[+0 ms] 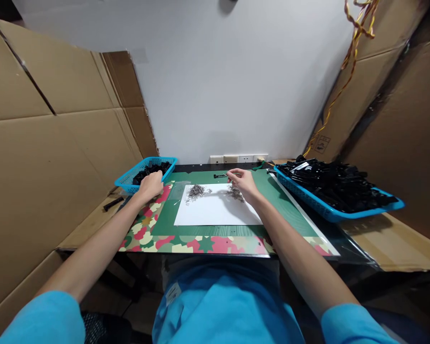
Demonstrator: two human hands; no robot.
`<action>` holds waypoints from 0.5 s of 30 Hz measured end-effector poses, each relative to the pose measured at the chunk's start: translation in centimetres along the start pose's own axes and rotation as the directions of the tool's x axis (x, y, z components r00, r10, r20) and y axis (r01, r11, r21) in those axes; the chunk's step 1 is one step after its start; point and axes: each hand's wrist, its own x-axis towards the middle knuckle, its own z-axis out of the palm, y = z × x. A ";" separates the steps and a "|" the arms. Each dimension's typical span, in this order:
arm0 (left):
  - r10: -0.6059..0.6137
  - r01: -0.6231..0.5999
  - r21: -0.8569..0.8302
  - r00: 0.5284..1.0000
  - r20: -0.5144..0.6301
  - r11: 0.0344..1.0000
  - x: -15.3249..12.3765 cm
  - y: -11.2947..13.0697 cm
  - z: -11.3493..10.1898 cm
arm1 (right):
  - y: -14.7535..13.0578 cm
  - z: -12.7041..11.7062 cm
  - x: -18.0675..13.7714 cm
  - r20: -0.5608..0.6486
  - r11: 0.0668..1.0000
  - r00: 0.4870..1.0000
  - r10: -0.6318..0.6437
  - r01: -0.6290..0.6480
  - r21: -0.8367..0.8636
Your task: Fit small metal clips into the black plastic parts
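Note:
My left hand (152, 185) reaches to the near right side of a blue plastic basket (127, 183) holding small black pieces (150, 171). Its fingertips are hidden from me, so whether they grip anything does not show. My right hand (244, 183) hovers over a white sheet (211, 215), thumb and fingers pinched together. A thin, shiny bit shows at those fingertips, too small to name. Just left of them lies a small dark part (220, 176). Two heaps of tiny metal parts rest on the sheet: the left heap (196, 192), and the right heap (235, 193) under my right hand.
A larger blue basket (329, 212) heaped with glossy black parts (338, 184) stands on the right. The sheet lies on a green mat (286, 210) with a patterned border. A loose black piece (112, 204) lies far left. Cardboard walls (57, 157) flank the table; sockets (238, 159) line the wall.

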 end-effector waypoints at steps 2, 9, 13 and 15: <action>-0.014 0.014 -0.013 0.999 -0.036 1.000 -0.6 0.1 0.2 | 0.1 0.0 0.0 0.005 1.000 1.000 0.006 -0.006 0.003; 0.022 -0.030 -0.051 0.987 -0.162 0.998 -2.7 -0.7 0.6 | 0.1 0.1 -0.2 0.035 1.000 0.999 0.016 -0.017 0.018; 0.045 -0.054 -0.039 0.977 -0.210 0.998 -3.2 -0.7 0.6 | 0.0 0.2 -0.3 0.047 0.999 0.999 0.027 -0.028 0.019; 0.025 -0.036 -0.047 0.976 -0.216 0.998 -3.6 -0.5 0.5 | 0.0 0.2 -0.4 0.055 0.999 0.998 0.033 -0.034 0.017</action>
